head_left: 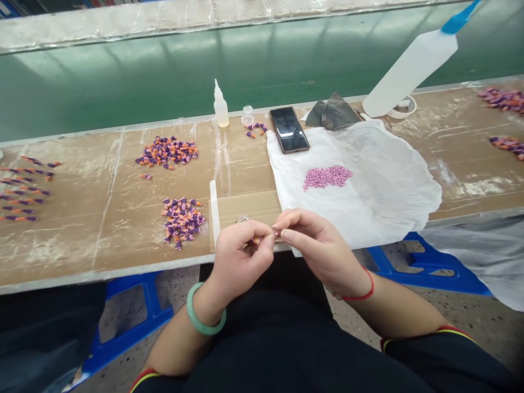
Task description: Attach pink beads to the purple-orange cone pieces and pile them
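Note:
My left hand (239,256), with a green bangle on the wrist, and my right hand (317,245), with a red string on the wrist, meet at the table's front edge. Both pinch a tiny orange and purple piece (257,239) between the fingertips. A small pile of purple and orange pieces (182,219) lies just left of my hands. A larger pile (167,152) sits farther back. A patch of small pink beads (326,177) rests on a white sheet (380,180) to the right.
A black phone (289,129), a small glue bottle (221,105), a tiny clear cup (247,114) and a big white squeeze bottle (411,68) stand at the back. Rows of finished pieces (24,191) lie far left, more piles (503,101) far right. Blue frame (135,322) below.

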Tool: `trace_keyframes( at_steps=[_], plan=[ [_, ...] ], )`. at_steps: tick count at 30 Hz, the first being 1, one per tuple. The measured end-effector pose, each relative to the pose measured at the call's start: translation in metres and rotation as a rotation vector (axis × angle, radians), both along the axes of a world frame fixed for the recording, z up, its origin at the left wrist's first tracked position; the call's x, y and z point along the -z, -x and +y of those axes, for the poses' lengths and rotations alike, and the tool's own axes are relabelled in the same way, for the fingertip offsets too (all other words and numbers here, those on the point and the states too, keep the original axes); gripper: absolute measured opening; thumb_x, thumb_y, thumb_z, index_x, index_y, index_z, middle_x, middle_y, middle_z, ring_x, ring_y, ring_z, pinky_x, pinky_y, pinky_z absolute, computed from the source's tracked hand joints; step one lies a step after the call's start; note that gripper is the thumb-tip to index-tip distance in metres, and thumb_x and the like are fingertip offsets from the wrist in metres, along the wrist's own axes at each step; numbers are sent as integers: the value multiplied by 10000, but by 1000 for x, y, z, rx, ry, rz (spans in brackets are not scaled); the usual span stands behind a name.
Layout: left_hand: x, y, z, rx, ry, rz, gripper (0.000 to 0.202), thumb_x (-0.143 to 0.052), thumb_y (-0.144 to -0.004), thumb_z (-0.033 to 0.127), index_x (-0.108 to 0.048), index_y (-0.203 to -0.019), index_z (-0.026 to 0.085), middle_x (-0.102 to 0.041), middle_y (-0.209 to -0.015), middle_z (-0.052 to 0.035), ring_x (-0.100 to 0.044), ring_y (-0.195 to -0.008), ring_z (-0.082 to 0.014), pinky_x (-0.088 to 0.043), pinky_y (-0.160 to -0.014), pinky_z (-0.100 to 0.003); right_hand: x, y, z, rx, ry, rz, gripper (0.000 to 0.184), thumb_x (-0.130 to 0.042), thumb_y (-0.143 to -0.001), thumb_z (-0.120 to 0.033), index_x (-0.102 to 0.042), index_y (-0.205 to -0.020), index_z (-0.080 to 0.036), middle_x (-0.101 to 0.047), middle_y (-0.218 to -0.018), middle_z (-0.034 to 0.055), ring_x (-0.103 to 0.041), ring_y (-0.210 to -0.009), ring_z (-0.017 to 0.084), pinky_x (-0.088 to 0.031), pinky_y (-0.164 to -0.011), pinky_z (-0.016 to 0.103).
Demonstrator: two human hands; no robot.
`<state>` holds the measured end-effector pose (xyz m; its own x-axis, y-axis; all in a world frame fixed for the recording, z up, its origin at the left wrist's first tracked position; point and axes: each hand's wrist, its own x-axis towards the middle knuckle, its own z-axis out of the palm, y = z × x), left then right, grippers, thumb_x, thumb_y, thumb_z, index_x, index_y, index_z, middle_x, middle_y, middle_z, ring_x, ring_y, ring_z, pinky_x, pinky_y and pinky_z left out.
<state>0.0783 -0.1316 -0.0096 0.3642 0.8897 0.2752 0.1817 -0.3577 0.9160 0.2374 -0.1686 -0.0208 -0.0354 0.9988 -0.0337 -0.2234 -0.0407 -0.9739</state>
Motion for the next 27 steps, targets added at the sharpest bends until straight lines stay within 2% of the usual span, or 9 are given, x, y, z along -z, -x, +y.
trace_keyframes(
  at_steps=[4, 7, 13, 18, 23, 27],
  plan=[
    [-4, 4, 2, 44, 95, -26, 184, -565, -787, 178, -599, -606, 182, -585, -534, 10, -481, -471, -100, -374, -455, -210, -14, -9, 4, -72, -152, -393, 92, -598, -885, -200, -629, -799, -205, -650, -747, 4, -590, -690, 134, -490, -658, 275],
    [-4, 7, 3, 79, 137, -3, 186, -565, -786, 199, -596, -603, 180, -570, -534, 5, -467, -474, -103, -368, -455, -214, -22, -10, 8, -109, -228, -541, 128, -571, -864, -190, -584, -737, -201, -619, -674, -7, -547, -618, 120, -451, -591, 257],
    [-4, 10, 6, 150, 188, 52, 186, -563, -772, 217, -573, -590, 177, -521, -519, 13, -427, -465, -93, -338, -450, -211, -22, -7, 10, -130, -293, -618, 124, -547, -806, -122, -541, -710, -200, -589, -638, -28, -515, -580, 96, -419, -545, 223],
    [-5, 15, 7, 181, 246, 0, 185, -575, -811, 213, -597, -632, 172, -544, -555, 6, -437, -490, -97, -351, -465, -215, -22, -4, 12, -155, -300, -598, 123, -526, -806, -122, -515, -718, -208, -572, -638, -30, -507, -569, 94, -414, -528, 220],
    [1, 32, 6, 86, 333, -119, 127, -663, -852, 272, -638, -772, 176, -566, -610, 19, -465, -498, -90, -372, -470, -206, -24, -6, 22, -239, -277, -584, 117, -494, -837, -150, -508, -739, -212, -557, -658, -26, -501, -574, 96, -429, -541, 227],
    [14, 51, 6, 28, 391, -126, 219, -720, -847, 340, -622, -741, 176, -564, -557, 27, -492, -453, -88, -400, -451, -199, -22, -10, 43, -364, -311, -750, 133, -513, -807, -149, -472, -698, -214, -524, -626, -30, -465, -565, 96, -392, -543, 225]
  ],
)
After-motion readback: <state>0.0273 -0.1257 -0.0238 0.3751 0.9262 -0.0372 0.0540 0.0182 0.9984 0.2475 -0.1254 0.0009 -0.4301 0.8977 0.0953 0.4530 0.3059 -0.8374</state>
